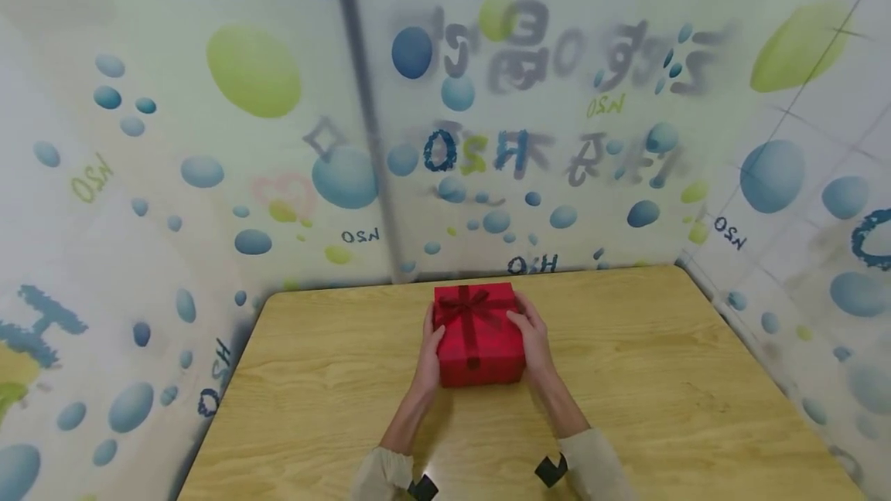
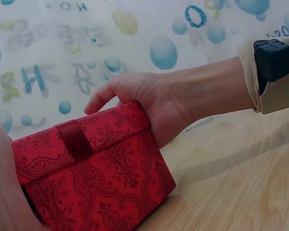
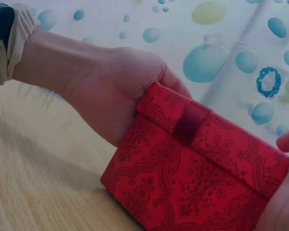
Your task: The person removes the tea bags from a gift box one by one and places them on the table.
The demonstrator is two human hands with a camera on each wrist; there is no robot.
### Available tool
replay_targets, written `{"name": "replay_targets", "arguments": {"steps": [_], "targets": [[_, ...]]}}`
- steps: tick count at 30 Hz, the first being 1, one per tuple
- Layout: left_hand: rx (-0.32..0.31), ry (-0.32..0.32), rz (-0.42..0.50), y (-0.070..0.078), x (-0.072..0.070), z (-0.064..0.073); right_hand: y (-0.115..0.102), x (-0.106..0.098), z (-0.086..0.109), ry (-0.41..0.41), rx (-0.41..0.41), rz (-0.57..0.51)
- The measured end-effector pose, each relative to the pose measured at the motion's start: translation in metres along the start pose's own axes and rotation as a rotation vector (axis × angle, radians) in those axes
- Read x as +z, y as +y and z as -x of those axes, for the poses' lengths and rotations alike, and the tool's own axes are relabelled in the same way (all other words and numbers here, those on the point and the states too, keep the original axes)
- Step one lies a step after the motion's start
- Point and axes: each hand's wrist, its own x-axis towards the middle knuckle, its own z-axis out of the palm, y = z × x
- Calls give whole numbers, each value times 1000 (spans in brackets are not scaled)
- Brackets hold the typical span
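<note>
Box, red: lid on, bow atop; left hand and right hand were clamped on its opposite sides. Grip was made; box was unopened, any lift unclear.

Wrist views dim; soft shadows, faint glare on table.

room either side of box, wall behind

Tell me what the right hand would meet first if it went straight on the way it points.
Sliding past the red box it holds, the right hand would probably meet the patterned wall behind the table, though depth is unclear.
</note>
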Motion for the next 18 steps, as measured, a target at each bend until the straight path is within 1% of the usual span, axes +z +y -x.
{"name": "replay_targets", "arguments": {"steps": [6,14,18], "targets": [[-3,-12,7,7,3,-2,-8,0,-1,-5,-6,36],[3,-7,17,14,6,-1,-17,0,0,-29,-64,76],[24,-8,19,17,6,2,-23,3,1,-27,-91,94]]}}
